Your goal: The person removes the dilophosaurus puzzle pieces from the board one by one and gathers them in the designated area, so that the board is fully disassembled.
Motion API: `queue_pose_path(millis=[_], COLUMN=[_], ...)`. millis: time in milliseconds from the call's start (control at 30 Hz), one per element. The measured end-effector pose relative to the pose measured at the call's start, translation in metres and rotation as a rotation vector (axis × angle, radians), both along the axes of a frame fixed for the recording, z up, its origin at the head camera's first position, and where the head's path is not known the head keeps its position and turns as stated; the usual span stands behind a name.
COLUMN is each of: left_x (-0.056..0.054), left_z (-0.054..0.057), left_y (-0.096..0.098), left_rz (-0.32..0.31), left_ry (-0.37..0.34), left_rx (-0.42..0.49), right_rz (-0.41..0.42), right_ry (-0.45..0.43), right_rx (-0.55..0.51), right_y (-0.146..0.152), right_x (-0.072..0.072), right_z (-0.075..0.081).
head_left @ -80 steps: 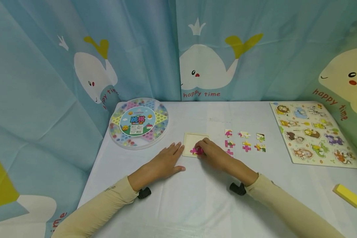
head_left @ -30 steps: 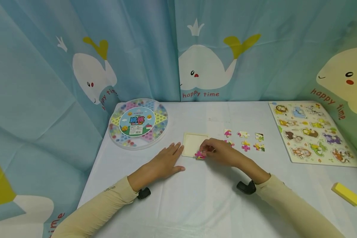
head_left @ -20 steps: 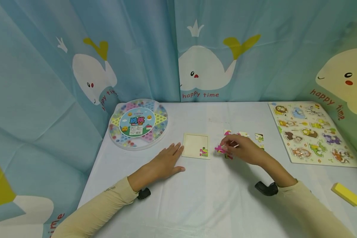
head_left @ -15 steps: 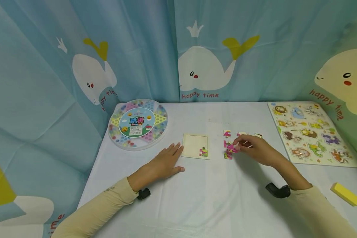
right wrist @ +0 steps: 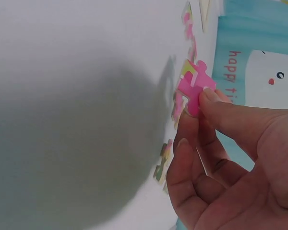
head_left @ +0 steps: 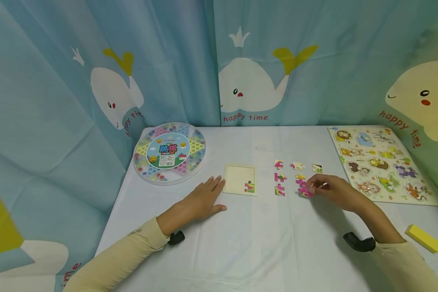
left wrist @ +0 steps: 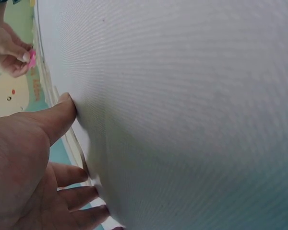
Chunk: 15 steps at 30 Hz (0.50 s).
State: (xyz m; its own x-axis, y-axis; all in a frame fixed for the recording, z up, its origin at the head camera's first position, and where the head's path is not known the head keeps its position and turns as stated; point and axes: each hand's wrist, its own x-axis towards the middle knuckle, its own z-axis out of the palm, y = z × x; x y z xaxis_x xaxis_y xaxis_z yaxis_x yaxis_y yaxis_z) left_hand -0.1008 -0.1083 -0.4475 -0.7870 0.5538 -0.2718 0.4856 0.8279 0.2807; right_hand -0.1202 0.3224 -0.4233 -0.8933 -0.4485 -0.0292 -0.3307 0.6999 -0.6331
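Note:
My right hand (head_left: 333, 190) pinches a pink jigsaw piece (head_left: 304, 192) between thumb and fingers, right beside the loose pieces. In the right wrist view the held piece (right wrist: 197, 88) is tilted, with its pink printed face showing. My left hand (head_left: 204, 198) lies flat on the table, fingertips at the left edge of a square puzzle tray (head_left: 237, 178). One pink-and-green piece (head_left: 250, 187) sits in the tray's lower right corner. To the right are loose jigsaw pieces (head_left: 279, 177) in rows; a middle-column piece (head_left: 300, 181) is partly overlapped by the held one.
A round Chinese checkers box (head_left: 169, 153) stands at the back left. On the right lies an animal peg puzzle board (head_left: 383, 164), with a yellow block (head_left: 423, 238) nearer the front. A blue whale-print curtain (head_left: 160, 73) hangs behind the table.
My right hand has lifted the pink piece from the tray and carried it right, past the left column of loose pieces. The corner piece has come into view. My left hand stays put.

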Motion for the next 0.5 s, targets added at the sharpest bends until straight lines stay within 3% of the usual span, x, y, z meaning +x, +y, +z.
queue_pose_path(millis=[333,500], left_x=[0.0,0.0], left_z=[0.0,0.0], left_y=[0.0,-0.001], left_rz=[-0.002,0.0], left_ry=[-0.004,-0.007], left_rx=[-0.004,-0.002], right_rz=[-0.027,-0.01], right_ry=[0.0,0.125], right_rx=[0.1,0.139], right_y=[-0.013,-0.017], right_x=[0.0,0.0], right_z=[-0.009,-0.02])
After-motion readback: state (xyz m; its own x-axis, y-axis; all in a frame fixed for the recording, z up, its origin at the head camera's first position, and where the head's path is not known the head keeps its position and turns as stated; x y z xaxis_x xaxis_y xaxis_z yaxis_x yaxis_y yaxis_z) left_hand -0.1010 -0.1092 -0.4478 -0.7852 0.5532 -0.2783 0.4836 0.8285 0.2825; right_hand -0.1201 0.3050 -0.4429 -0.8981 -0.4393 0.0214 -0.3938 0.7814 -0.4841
